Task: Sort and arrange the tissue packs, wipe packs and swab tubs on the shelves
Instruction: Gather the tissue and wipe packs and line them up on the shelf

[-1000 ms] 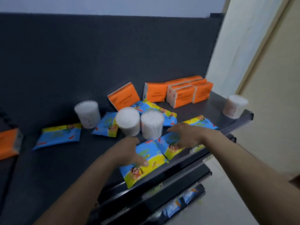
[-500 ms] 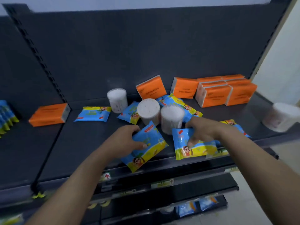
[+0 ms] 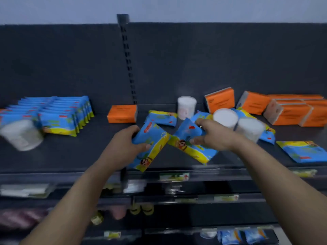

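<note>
Over the front of the shelf (image 3: 79, 152), the left hand (image 3: 126, 144) grips one wipe pack (image 3: 152, 145) and the right hand (image 3: 214, 137) pinches a second wipe pack (image 3: 189, 138), both tilted. Two swab tubs (image 3: 225, 117) stand just behind the right hand, where a careless knuckle could topple them. Tissue packs (image 3: 283, 112) lie farther back.

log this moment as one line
left hand: grips wipe pack | right hand: grips second wipe pack | both packs: tilted above shelf | standing wipe row: left | swab tubs, tissue packs: loose on right

wall (image 3: 53, 9): pale | back panel (image 3: 221, 59): dark grey | upright (image 3: 127, 55): slotted (light dim)
</note>
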A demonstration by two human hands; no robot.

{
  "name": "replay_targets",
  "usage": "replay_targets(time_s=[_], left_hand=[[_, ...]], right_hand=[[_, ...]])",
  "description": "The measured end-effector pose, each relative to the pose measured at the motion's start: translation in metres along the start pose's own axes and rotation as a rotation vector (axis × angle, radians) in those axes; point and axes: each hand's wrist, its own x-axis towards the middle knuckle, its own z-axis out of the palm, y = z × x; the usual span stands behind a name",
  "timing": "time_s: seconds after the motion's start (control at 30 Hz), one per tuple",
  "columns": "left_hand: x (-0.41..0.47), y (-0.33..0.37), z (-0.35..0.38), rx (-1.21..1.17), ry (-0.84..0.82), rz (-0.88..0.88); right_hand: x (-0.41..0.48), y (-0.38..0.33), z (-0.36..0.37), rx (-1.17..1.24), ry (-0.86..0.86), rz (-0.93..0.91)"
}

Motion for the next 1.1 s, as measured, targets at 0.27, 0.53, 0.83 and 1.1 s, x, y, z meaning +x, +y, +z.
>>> replay_targets(time_s=[0.27, 0.53, 0.83, 1.1], left_hand=[[-0.049, -0.105, -0.13, -0.029, 0.215, -0.067], [-0.068, -0.175, -0.216, 0.03, 0.514, -0.122], [-0.042, -0.229, -0.294, 0.297, 0.804, -0.214], [0.004, -0.269, -0.335, 0.526, 0.659, -0.204]], right_hand=[[0.058, -0.161, 0.066, 0.284, 0.143, -0.157], [0.122, -0.267, 0.106, 0.161, 0.087, -0.304], [0.214, -0.338, 0.136, -0.017, 0.086, -0.448], [0.257, -0.372, 0.149, -0.229, -0.049, -0.409]])
